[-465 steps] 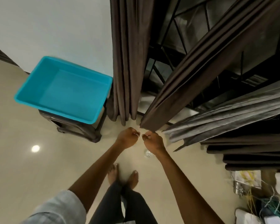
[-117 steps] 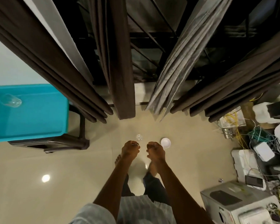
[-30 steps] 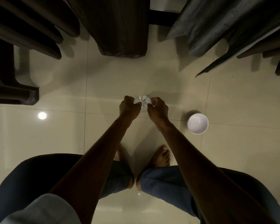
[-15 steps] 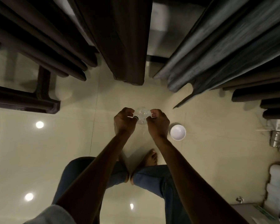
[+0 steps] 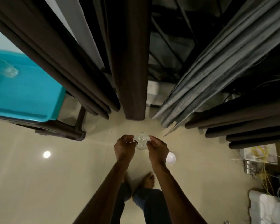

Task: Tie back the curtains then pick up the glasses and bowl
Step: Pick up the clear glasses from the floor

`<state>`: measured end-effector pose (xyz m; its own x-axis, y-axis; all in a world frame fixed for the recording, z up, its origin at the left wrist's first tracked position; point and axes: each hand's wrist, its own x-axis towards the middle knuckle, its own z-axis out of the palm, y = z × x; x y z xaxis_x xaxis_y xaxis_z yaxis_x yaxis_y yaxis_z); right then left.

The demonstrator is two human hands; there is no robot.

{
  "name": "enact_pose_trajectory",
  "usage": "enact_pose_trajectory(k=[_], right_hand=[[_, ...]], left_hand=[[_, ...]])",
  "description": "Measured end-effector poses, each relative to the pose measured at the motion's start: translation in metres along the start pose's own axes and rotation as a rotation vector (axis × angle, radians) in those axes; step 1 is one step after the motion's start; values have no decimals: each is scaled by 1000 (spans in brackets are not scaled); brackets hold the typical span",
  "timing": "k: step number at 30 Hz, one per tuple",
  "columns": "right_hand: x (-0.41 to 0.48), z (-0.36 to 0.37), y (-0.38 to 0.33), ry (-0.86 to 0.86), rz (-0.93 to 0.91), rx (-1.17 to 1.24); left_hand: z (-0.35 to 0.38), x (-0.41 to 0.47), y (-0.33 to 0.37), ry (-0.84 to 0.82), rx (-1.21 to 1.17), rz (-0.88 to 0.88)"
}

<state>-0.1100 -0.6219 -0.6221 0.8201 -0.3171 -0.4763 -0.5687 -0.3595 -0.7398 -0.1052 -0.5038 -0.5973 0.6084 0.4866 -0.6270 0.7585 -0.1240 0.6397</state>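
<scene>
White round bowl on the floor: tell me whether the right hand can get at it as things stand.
Probably not yet. The right hand pinches the clear patterned glass together with the left hand. Nothing else blocks the white round bowl on the floor, but the hand must let go first.

Premises: a domestic room. Evidence: glossy cream tiled floor (image 5: 39, 183); floor-length dark brown curtains (image 5: 132, 62) and grey curtains (image 5: 208, 75) over a barred window (image 5: 168, 46); teal plastic tub (image 5: 26, 94) on a dark stool (image 5: 63, 131), left; tangled cables (image 5: 265, 172) and household clutter, right; occupant barefoot.
</scene>
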Motion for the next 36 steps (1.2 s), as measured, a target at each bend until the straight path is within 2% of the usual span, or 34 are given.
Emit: enact_pose_trajectory(k=[9, 14, 21, 27, 33, 36], right_hand=[[-76, -55, -95, 54, 96, 515], [-97, -71, -118, -42, 97, 579], [-130, -69, -135, -145, 71, 625], [-164, -35, -152, -172, -18, 698], [-215, 15, -182, -200, -108, 640], [-246, 47, -193, -222, -108, 636]], left_hand=[[-58, -106, 84, 35, -214, 45], [-71, -152, 102, 88, -353, 101], [-95, -178, 109, 72, -509, 121], [-138, -177, 104, 78, -552, 158], [-203, -160, 76, 90, -506, 226], [-247, -160, 61, 95, -583, 223]])
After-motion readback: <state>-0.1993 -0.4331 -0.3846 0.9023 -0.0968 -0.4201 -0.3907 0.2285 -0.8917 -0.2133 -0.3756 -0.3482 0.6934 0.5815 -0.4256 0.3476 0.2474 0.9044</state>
